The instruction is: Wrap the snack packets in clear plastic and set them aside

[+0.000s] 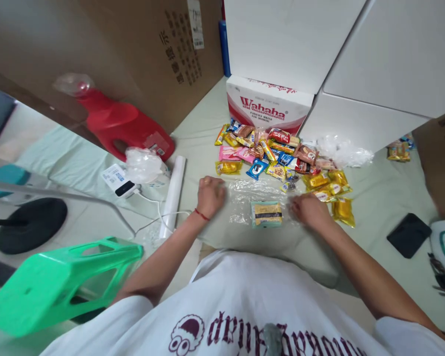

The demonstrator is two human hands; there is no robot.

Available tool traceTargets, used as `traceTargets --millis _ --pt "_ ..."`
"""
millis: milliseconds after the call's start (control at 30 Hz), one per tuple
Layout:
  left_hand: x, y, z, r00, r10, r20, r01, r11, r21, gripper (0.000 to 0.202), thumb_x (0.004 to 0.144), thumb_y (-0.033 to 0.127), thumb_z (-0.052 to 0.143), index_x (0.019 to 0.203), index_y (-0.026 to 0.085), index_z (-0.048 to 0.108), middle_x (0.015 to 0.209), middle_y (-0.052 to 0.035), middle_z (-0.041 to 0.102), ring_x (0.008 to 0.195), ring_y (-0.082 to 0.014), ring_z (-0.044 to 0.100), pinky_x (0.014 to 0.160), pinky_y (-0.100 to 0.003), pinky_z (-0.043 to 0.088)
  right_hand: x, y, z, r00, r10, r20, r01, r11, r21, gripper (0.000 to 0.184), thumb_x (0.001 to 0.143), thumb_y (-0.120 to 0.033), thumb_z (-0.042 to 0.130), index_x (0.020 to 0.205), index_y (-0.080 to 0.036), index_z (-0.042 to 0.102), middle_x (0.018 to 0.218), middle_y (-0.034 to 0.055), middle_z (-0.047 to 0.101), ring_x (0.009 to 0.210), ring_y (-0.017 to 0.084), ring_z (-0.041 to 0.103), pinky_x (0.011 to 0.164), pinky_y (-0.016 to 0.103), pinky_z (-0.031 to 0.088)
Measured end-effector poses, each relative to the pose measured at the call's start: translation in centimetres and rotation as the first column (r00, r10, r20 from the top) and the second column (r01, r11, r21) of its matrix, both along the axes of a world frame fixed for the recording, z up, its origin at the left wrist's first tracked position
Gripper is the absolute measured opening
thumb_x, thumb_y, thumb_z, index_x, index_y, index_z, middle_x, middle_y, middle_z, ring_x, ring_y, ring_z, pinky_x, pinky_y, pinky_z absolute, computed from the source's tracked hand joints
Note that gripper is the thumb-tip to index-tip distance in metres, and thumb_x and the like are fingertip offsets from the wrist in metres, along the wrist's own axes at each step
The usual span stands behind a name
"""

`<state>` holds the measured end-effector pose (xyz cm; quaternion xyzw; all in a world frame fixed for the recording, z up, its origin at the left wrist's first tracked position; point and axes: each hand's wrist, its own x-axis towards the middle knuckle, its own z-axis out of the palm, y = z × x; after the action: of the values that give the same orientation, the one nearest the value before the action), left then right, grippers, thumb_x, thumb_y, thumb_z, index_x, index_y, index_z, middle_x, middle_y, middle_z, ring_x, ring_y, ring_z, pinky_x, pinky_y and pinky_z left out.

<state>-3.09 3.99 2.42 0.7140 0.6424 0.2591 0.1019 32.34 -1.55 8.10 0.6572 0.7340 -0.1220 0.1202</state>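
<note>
A clear plastic bag (241, 200) lies spread out flat in front of me. On or in it, I cannot tell which, is a small pale-green and yellow snack packet (267, 214) with a dark band. My left hand (210, 196) is closed at the bag's left edge, fingers curled, slightly blurred. At the right edge my right hand (309, 210) pinches the plastic, its fingertips partly hidden. Just beyond the bag is a pile of wrapped snacks (269, 151) in blue, pink, red and yellow. Several yellow packets (328, 185) lie close to my right hand.
A Wahaha carton (269, 106) stands behind the pile, with crumpled clear plastic (344, 151) to its right. On the left are a red jug (129, 123), a white roll (173, 198), a white box (118, 180) and a green stool (66, 282). A black flat object (409, 235) lies far right.
</note>
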Motion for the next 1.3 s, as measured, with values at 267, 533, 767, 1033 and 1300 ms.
traceTargets --millis 267,533,767,1033,1300 --pt "5.6 -6.9 4.1 0.845 -0.533 -0.052 0.534 0.831 0.159 0.040 0.099 0.018 0.043 0.124 0.026 0.072 0.121 -0.0081 0.073 0.100 -0.0205 0.063 0.088 -0.037 0.050 -4.3 7.6 0.2 0.952 0.302 -0.057 -0.295 0.949 0.108 0.055 0.100 -0.047 0.058 0.145 -0.014 0.056 0.132 0.0202 0.066 0.125 0.035 0.053 0.101 0.042 0.042" --pt "9.3 -8.0 1.0 0.767 -0.591 -0.250 0.567 0.807 -0.168 0.036 0.101 0.022 0.054 0.131 0.033 0.070 0.128 -0.0065 0.069 0.099 -0.0226 0.058 0.082 -0.038 0.044 -4.3 9.3 -0.5 0.872 0.414 -0.262 -0.446 0.892 -0.074 0.021 0.101 -0.027 0.056 0.100 -0.017 0.074 0.098 0.0080 0.076 0.092 0.020 0.066 0.084 0.028 0.041" --pt "9.3 -8.8 0.3 0.775 -0.570 -0.272 0.561 0.819 -0.117 0.032 0.103 0.023 0.052 0.127 0.030 0.071 0.092 -0.0076 0.066 0.093 -0.0237 0.058 0.076 -0.037 0.040 -2.5 1.1 0.1 0.747 0.603 -0.279 -0.579 0.797 0.172 0.032 0.106 -0.026 0.047 0.120 -0.024 0.075 0.086 0.0093 0.064 0.090 0.025 0.050 0.075 0.032 0.036" --pt "4.4 -9.3 -1.7 0.763 -0.553 0.336 0.584 0.812 0.009 0.032 0.100 0.028 0.047 0.093 0.024 0.078 0.079 -0.0061 0.069 0.080 -0.0204 0.059 0.082 -0.038 0.047 -2.9 -3.4 -3.5 0.651 0.692 -0.311 -0.679 0.714 0.168 0.059 0.101 -0.009 0.045 0.155 -0.031 0.052 0.102 0.0109 0.061 0.101 0.027 0.044 0.086 0.038 0.039" --pt "3.1 -6.7 -1.2 0.906 0.261 0.334 -0.156 0.938 -0.310 0.039 0.094 0.056 0.054 0.107 0.024 0.071 0.139 -0.0122 0.063 0.139 -0.0329 0.047 0.115 -0.053 0.038 -3.7 -3.3 -0.9 0.693 0.652 -0.307 -0.656 0.747 0.106 0.048 0.103 -0.033 0.055 0.151 -0.038 0.056 0.104 0.0110 0.060 0.102 0.028 0.045 0.084 0.039 0.035"
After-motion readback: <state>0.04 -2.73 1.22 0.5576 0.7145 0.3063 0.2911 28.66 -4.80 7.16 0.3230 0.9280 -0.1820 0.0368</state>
